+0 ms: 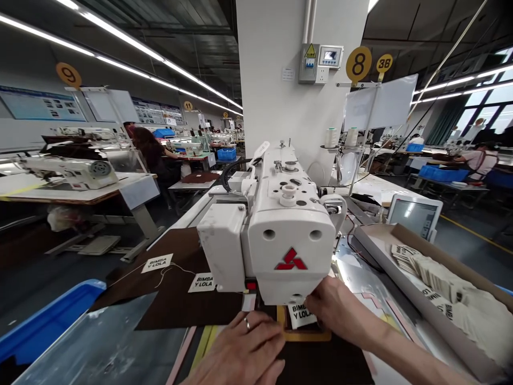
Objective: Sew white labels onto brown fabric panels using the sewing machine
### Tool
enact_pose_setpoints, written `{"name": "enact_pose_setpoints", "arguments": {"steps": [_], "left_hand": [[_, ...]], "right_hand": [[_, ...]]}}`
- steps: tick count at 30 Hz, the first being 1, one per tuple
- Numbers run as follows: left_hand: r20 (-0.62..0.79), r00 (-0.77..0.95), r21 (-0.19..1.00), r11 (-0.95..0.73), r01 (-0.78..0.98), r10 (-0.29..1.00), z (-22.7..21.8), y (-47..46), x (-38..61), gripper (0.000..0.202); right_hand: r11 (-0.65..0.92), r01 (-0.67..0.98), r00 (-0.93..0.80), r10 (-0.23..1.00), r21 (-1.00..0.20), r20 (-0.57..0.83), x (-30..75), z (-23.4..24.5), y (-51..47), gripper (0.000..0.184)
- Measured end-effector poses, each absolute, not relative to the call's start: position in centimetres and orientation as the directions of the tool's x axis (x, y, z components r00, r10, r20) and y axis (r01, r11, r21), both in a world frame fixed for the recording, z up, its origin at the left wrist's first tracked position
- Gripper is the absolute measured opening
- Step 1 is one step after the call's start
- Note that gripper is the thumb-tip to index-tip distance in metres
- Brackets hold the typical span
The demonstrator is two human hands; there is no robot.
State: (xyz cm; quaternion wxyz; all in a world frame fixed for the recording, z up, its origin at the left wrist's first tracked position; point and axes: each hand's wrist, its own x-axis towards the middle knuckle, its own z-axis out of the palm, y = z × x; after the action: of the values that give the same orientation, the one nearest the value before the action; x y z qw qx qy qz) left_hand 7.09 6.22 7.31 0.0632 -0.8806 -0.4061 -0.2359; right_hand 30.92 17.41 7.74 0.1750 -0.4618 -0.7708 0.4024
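Note:
A white sewing machine [290,235] with a red emblem stands in front of me. Under its head a white label [301,316] printed "BIMBA Y LOLA" lies inside a yellow frame [308,337] on dark brown fabric [324,363]. My right hand [340,313] has its bent fingers closed at the label's right edge; the machine head partly hides the fingertips. Lying flat at the frame's left side, my left hand [250,347] wears a ring and holds nothing. Two more labels, one [157,263] farther left and one [202,282] nearer the machine, rest on brown fabric [176,307] with loose threads.
At right, a cardboard box [433,321] holds many stacked labels [452,289], with a small screen [414,216] behind it. A blue bin [52,315] sits at lower left. Thread cones [331,138] stand behind the machine. Other people work at distant tables.

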Motion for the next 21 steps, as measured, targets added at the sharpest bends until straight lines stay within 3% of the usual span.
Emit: {"name": "enact_pose_setpoints", "arguments": {"steps": [9,16,18,21], "left_hand": [[0.356,0.626,0.024,-0.677,0.736,0.693,6.5,6.7,8.4,0.033],[0.243,0.613,0.058,-0.642,0.764,0.752,6.5,7.5,9.0,0.046],[0.212,0.605,0.043,-0.625,0.779,0.768,6.9,7.3,9.2,0.049],[0.162,0.607,0.019,-0.617,0.787,0.778,7.2,7.1,9.2,0.061]], "right_hand": [[0.300,0.689,-0.456,0.887,-0.660,-0.073,30.8,6.7,16.5,0.014],[0.419,0.724,-0.500,0.866,-0.549,0.001,30.9,6.0,16.0,0.015],[0.558,0.678,-0.594,0.800,-0.478,0.092,31.3,5.6,15.5,0.020],[0.798,0.501,-0.780,0.584,-0.334,0.225,31.9,4.9,15.0,0.023]]}}
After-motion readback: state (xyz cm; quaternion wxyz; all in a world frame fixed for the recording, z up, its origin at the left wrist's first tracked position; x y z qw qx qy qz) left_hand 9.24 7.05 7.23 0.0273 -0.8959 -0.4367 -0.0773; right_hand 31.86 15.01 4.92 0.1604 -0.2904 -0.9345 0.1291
